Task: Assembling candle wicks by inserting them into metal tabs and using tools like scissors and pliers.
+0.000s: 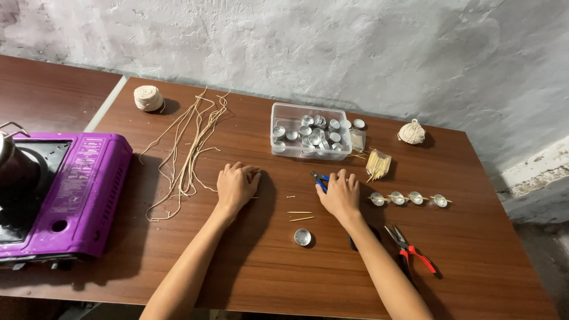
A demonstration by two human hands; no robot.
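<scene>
My left hand (236,186) rests palm down on the brown table (249,261), fingers loosely curled, holding nothing. Just left of it lie several long pale strings (188,148). My right hand (339,194) lies over a small blue-handled cutter (320,179), whose tip pokes out at the fingers; whether the fingers grip it cannot be told. Between the hands lie thin wooden sticks (300,216). A single small metal cup (302,237) sits below them. Right of my right hand, a row of metal cups (408,198) lies with sticks across them.
A clear plastic tub (284,112) with several metal cups stands at the back. A bundle of sticks (377,164), two string balls (147,98) (411,133), red-handled pliers (411,249) and a purple gas stove (77,189) at the left edge are also here.
</scene>
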